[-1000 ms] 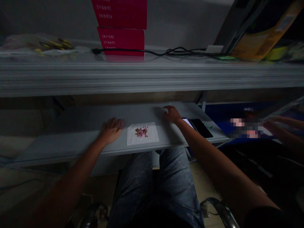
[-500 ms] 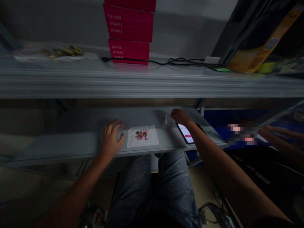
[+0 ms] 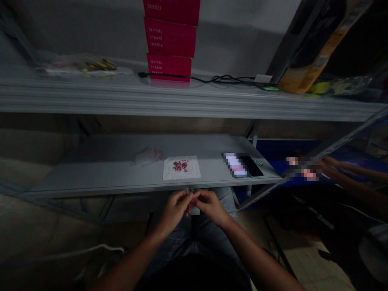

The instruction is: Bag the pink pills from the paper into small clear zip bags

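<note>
My left hand (image 3: pixel 178 205) and my right hand (image 3: pixel 209 205) meet over my lap, just in front of the shelf's near edge. Their fingertips pinch together on a small clear plastic bag (image 3: pixel 187 190); only a bit of it shows above the fingers. Beyond them, a white paper napkin (image 3: pixel 167 173) lies flat on the grey lower shelf (image 3: pixel 121 178). On the napkin sits a little heap of pink beads (image 3: pixel 181 165) mixed with brownish-green pieces. Left of the napkin lie clear zip bags (image 3: pixel 148 155) with red stripes.
A phone with a lit screen (image 3: pixel 235 165) and a dark phone (image 3: pixel 252 166) lie at the right, beside a small green item (image 3: pixel 258 162). Above, the upper shelf (image 3: pixel 182 101) holds red boxes (image 3: pixel 171 38) and a black cable (image 3: pixel 218 79). Another person's arm (image 3: pixel 342 169) is at right.
Both hands have come off the shelf and together over my lap. The small clear bag by my right hand has left its spot. The view has shifted slightly.
</note>
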`<state>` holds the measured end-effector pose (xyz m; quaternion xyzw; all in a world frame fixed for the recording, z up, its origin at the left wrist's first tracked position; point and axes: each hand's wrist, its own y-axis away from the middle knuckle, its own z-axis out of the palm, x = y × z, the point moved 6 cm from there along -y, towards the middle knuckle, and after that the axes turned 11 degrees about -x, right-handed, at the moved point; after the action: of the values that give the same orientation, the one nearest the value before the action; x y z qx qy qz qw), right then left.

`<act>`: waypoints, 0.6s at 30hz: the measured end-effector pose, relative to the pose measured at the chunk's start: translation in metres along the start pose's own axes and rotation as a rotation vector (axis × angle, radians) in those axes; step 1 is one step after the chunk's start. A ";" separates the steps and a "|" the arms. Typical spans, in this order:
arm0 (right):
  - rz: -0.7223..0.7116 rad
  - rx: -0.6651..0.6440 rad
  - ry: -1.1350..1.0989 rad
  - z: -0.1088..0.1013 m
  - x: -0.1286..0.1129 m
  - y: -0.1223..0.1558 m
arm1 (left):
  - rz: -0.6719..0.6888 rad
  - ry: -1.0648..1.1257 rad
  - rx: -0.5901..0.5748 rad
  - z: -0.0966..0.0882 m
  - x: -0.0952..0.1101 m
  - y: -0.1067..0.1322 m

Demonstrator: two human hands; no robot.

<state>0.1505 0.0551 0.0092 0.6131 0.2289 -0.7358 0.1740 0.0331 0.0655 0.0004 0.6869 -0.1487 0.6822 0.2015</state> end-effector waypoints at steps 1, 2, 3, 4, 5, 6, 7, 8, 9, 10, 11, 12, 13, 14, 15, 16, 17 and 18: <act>0.014 0.003 -0.013 0.003 0.007 0.002 | -0.016 -0.005 0.010 0.000 -0.007 0.001; 0.031 0.002 -0.027 0.003 0.012 0.004 | -0.032 -0.008 0.015 0.001 -0.013 0.003; 0.048 -0.003 -0.048 0.003 0.018 0.004 | -0.045 -0.006 0.022 0.001 -0.019 0.003; 0.064 -0.008 -0.076 0.002 0.023 0.004 | -0.054 0.005 0.034 0.000 -0.024 0.004; 0.075 -0.006 -0.105 0.000 0.027 0.004 | -0.061 0.019 0.044 0.000 -0.029 0.004; 0.080 0.001 -0.133 -0.002 0.031 0.003 | -0.067 0.030 0.046 -0.001 -0.032 0.003; 0.081 0.009 -0.157 -0.003 0.035 0.003 | -0.070 0.037 0.038 -0.001 -0.035 0.002; 0.079 0.018 -0.181 -0.004 0.038 0.002 | -0.073 0.039 0.023 0.000 -0.037 0.001; 0.077 0.026 -0.208 -0.005 0.041 0.002 | -0.076 0.033 0.003 0.000 -0.038 0.000; 0.072 0.032 -0.237 -0.005 0.043 0.001 | -0.080 0.020 -0.016 0.000 -0.039 -0.001; 0.070 0.033 -0.264 -0.005 0.045 0.001 | -0.083 0.007 -0.030 0.000 -0.039 -0.002; 0.070 0.030 -0.287 -0.004 0.046 0.001 | -0.088 -0.003 -0.036 0.000 -0.039 -0.002; 0.072 0.024 -0.307 -0.003 0.047 0.001 | -0.095 -0.008 -0.041 0.000 -0.038 -0.002; 0.076 0.017 -0.323 -0.002 0.046 0.001 | -0.102 -0.011 -0.047 0.000 -0.037 -0.002; 0.081 0.012 -0.336 -0.001 0.045 0.002 | -0.107 -0.012 -0.056 0.000 -0.036 -0.002; 0.087 0.013 -0.345 0.000 0.044 0.002 | -0.107 -0.018 -0.067 0.000 -0.035 -0.002; 0.094 0.022 -0.350 0.000 0.042 0.003 | -0.102 -0.030 -0.077 0.000 -0.033 -0.001; 0.100 0.034 -0.353 0.000 0.041 0.003 | -0.093 -0.050 -0.089 0.000 -0.031 -0.001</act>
<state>0.1450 0.0536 -0.0313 0.4880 0.1516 -0.8261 0.2377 0.0324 0.0639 -0.0302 0.7001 -0.1518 0.6477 0.2595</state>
